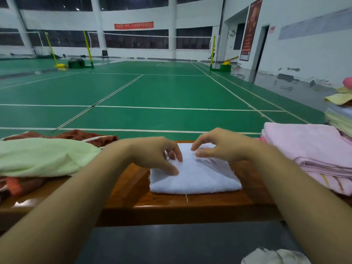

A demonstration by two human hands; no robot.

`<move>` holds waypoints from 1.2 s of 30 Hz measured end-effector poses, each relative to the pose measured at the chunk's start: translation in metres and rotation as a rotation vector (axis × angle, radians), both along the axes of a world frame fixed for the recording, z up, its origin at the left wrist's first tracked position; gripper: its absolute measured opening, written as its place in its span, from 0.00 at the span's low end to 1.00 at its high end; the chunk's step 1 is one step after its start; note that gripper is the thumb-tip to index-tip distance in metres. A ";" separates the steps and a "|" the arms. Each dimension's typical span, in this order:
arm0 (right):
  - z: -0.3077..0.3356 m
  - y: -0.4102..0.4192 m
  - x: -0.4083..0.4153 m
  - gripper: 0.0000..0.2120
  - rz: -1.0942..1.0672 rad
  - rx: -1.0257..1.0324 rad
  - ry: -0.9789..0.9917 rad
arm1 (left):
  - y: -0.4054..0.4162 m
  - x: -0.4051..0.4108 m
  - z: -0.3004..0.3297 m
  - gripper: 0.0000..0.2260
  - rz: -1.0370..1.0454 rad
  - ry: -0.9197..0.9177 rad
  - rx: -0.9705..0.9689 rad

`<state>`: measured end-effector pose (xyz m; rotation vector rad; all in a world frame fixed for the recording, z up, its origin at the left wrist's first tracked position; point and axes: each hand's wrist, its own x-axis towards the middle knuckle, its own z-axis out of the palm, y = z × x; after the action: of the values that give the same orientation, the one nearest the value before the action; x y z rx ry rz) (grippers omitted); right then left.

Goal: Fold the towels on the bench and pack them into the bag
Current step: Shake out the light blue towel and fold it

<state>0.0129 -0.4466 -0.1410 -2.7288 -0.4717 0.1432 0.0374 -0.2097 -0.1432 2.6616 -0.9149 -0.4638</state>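
Note:
A pale blue towel (196, 178) lies folded into a small square on the wooden bench (171, 208), right in front of me. My left hand (158, 153) rests on the towel's left part, fingertips and thumb touching the cloth. My right hand (219, 143) hovers just above the towel's far edge, fingers loosely curled and holding nothing. A grey-white fabric thing (274, 257), possibly the bag, shows at the bottom right on the floor.
Unfolded towels lie at the left: a light green one (42, 157) over rust-red (80, 135) and orange ones. At the right sits a stack of folded pink towels (312, 149), with a taller pile of folded yellowish towels (341, 113) behind it. Green court floor lies beyond the bench.

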 end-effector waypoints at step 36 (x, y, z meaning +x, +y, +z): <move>-0.007 0.018 0.003 0.24 -0.448 0.088 0.078 | -0.012 0.013 -0.025 0.17 0.590 0.013 -0.406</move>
<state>0.0162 -0.4290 -0.1480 -2.6539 0.1562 0.1064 0.0505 -0.2218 -0.1683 2.3814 -0.1590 -0.1334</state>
